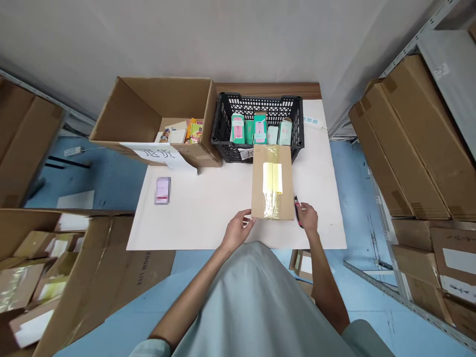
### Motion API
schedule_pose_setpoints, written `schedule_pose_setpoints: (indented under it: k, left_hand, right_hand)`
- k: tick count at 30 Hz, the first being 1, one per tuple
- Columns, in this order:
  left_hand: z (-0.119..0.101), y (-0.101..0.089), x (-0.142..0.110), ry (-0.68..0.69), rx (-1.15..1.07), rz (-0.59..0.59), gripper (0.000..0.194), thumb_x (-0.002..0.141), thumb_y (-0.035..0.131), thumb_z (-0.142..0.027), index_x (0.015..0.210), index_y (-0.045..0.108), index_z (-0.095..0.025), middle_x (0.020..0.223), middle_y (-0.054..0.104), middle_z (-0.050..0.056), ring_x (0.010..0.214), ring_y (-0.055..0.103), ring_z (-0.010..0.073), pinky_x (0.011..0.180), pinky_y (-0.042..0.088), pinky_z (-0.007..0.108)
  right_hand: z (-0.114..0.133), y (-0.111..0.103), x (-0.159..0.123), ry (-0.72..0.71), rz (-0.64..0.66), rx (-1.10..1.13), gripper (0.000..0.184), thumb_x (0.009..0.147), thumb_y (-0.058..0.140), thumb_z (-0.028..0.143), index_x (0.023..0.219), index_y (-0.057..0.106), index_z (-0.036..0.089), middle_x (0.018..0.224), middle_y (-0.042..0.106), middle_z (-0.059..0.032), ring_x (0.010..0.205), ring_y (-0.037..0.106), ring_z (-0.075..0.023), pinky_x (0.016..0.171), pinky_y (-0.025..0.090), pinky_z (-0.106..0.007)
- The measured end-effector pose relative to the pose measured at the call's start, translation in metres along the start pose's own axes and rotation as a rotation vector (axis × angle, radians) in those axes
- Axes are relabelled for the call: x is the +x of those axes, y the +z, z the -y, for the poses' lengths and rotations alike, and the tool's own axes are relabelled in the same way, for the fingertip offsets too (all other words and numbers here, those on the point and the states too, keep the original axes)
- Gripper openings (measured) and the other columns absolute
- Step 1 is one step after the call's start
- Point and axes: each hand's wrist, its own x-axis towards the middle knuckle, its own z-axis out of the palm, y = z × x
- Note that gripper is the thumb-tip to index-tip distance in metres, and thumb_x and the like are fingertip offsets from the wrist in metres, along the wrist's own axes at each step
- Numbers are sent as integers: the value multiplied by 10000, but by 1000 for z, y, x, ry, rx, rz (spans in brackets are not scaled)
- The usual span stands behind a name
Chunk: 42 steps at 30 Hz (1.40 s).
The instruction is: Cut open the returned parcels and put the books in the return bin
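A taped cardboard box (259,191) with a pale label under clear yellowish tape stands on the white-topped table in front of me. Its far end reaches the front of a black plastic crate (217,119). My left hand (238,230) grips the near left corner of the box, thumb and fingers bent at the edge. Just right of the box, a red-and-black utility knife (299,214) lies against the tabletop. The fingers of my right hand (308,217) are closed on it; whether its blade is out I cannot tell.
Small green and white boxes (260,130) stand in the crate. Left of it is a large open carton (159,106) with colourful packets and a paper sign. A small purple item (162,191) lies on the table (208,208). Shelves with cartons (412,139) flank the right; a parcel-filled carton (89,277) stands lower left.
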Motion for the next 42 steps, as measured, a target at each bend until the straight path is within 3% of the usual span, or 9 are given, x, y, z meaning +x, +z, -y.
schedule_pose_setpoints:
  k: [6, 14, 19, 28, 34, 36, 38, 40, 42]
  left_hand:
    - [6, -1, 3, 8, -51, 3, 465, 991, 652, -543, 1320, 788, -243, 1444, 784, 137, 1136, 820, 323, 975, 677, 456]
    - [28, -36, -1, 29, 22, -41, 458, 984, 626, -591, 1226, 845, -270, 1270, 853, 99, 988, 834, 312, 960, 648, 435]
    - [70, -93, -8, -7, 22, -94, 500, 967, 615, -645, 1183, 852, -261, 1289, 860, 107, 1068, 841, 338, 942, 651, 414]
    - [149, -226, -20, -110, 54, -177, 552, 909, 697, -663, 1211, 825, -219, 1249, 866, 123, 1099, 823, 345, 980, 643, 418]
    - [168, -268, -7, -106, -102, -265, 718, 924, 765, -483, 1559, 652, -169, 1613, 683, 191, 1345, 746, 349, 1152, 609, 475]
    - [175, -270, -8, -74, -211, -299, 763, 945, 756, -451, 1633, 579, -174, 1732, 568, 203, 1427, 707, 338, 1203, 586, 469]
    - [188, -269, -15, -63, -293, -305, 723, 981, 690, -440, 1640, 568, -170, 1750, 547, 207, 1465, 688, 337, 1247, 558, 488]
    - [203, -265, -25, -101, -331, -256, 643, 979, 612, -409, 1571, 632, -160, 1684, 620, 206, 1461, 697, 346, 1272, 537, 520]
    - [217, -259, -36, -161, -310, -158, 598, 913, 594, -373, 1458, 709, -154, 1592, 699, 206, 1441, 713, 369, 1284, 518, 561]
  right_hand:
    - [36, -25, -22, -186, 42, 299, 533, 1052, 555, 662, 1096, 840, 214, 1097, 882, -121, 960, 837, -298, 907, 633, -395]
    - [80, -6, -75, -228, -33, 112, 383, 1060, 598, 485, 1036, 868, 214, 1119, 885, -137, 945, 849, -304, 888, 636, -407]
    - [113, 36, -132, -248, 29, 70, 274, 1059, 670, 404, 946, 866, 250, 1010, 893, -106, 968, 859, -303, 842, 636, -373]
    - [205, 136, -234, -353, 262, -121, 322, 1111, 692, 388, 867, 851, 251, 996, 889, -87, 925, 832, -273, 824, 571, -330]
    - [257, 198, -265, -459, 247, -213, 423, 1167, 603, 475, 889, 840, 261, 956, 866, -75, 860, 792, -248, 770, 514, -295]
    - [261, 190, -256, -453, 216, -197, 439, 1156, 599, 489, 854, 824, 264, 914, 856, -72, 834, 779, -251, 752, 505, -297]
    - [254, 166, -234, -412, 59, -113, 455, 1160, 540, 503, 921, 832, 249, 924, 854, -83, 837, 773, -255, 780, 526, -311]
    - [239, 133, -202, -353, -196, 14, 465, 1155, 487, 513, 1155, 835, 206, 1084, 868, -128, 940, 786, -269, 884, 573, -345]
    - [220, 105, -169, -325, -325, 146, 527, 1133, 478, 516, 1362, 779, 150, 1354, 822, -204, 1147, 778, -291, 1008, 601, -398]
